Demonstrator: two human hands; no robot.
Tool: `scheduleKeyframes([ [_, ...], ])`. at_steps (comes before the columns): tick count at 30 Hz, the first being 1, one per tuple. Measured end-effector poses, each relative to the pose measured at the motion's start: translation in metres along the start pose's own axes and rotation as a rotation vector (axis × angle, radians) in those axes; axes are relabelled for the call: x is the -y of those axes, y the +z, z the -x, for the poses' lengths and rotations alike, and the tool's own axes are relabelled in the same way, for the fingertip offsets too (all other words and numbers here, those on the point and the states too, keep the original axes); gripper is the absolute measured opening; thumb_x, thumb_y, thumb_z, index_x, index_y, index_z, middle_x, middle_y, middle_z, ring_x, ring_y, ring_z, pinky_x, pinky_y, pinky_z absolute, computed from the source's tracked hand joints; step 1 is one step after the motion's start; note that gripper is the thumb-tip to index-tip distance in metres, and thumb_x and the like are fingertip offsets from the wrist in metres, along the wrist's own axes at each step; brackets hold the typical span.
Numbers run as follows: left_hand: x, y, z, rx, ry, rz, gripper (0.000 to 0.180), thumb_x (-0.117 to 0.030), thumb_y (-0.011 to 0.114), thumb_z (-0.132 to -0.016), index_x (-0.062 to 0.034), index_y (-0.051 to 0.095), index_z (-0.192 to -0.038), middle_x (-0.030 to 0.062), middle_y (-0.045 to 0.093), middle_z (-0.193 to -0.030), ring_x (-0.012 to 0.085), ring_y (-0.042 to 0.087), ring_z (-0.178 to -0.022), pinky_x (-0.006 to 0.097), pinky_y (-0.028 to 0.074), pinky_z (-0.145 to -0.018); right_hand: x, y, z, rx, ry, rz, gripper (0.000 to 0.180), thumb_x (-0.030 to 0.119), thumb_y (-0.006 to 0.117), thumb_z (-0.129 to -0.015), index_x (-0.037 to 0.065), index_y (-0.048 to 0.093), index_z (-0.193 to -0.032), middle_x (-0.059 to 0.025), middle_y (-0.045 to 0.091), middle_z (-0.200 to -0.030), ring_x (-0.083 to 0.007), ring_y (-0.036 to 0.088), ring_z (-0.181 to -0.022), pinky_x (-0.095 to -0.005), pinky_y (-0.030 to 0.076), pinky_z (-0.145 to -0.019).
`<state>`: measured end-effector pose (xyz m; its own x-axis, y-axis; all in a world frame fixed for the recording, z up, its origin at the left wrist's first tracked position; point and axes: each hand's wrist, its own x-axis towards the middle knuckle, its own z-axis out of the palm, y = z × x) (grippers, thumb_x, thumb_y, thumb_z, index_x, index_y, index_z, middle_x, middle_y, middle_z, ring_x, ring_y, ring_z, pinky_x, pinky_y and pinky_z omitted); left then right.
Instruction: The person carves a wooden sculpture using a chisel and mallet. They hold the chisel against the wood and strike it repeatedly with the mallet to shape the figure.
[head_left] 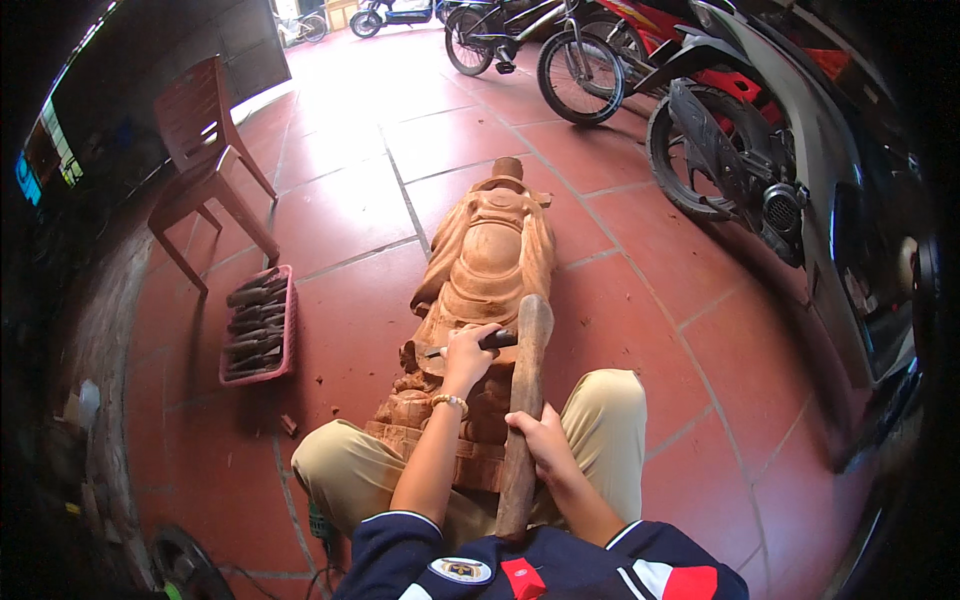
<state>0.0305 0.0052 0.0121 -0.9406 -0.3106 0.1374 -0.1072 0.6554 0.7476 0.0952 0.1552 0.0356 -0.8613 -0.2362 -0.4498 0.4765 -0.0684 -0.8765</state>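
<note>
A carved wooden statue (493, 243) of a robed figure lies on its back on the floor, its base between my knees. My left hand (468, 357) is closed around a chisel with a dark handle (497, 340), whose metal blade points left against the lower robe. In my right hand (543, 440) is a long wooden mallet (526, 400), gripped around its lower half. Its thick head end lies beside the end of the chisel handle; whether the two touch I cannot tell. The mallet hides part of the statue's right side.
A pink basket (290, 330) of carving tools stands on the left, near a brown plastic chair (215, 170). Motorbikes (790, 180) and a bicycle (575, 75) are parked at the right and far side. Wood chips (289, 425) lie on the red tiled floor (690, 440). A cable (255, 574) runs at lower left.
</note>
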Motion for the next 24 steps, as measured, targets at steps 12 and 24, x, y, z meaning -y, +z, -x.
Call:
scheduleKeyframes([
  [12,0.006,0.005,0.000,0.042,0.064,-0.098,0.042,-0.003,0.067,-0.057,-0.0138,0.062,-0.098,0.0082,0.060,-0.094,0.0256,0.052,-0.089,0.034,0.039,-0.080,-0.002,0.005,0.000,-0.182,-0.187,-0.086,0.036,0.010,0.059,-0.069,-0.001,0.041,-0.098,-0.0073,0.050,-0.072,-0.0159,0.052,-0.056,-0.0280,0.044,-0.050],
  [24,0.021,0.002,-0.003,0.027,0.008,0.057,0.037,-0.009,0.067,-0.059,-0.0188,0.063,-0.094,0.0040,0.060,-0.092,0.0265,0.049,-0.089,0.036,0.038,-0.080,0.000,0.001,0.003,-0.022,0.023,0.025,0.045,0.018,0.064,-0.066,-0.007,0.045,-0.098,-0.0143,0.055,-0.087,-0.0185,0.053,-0.077,-0.0300,0.043,-0.070],
])
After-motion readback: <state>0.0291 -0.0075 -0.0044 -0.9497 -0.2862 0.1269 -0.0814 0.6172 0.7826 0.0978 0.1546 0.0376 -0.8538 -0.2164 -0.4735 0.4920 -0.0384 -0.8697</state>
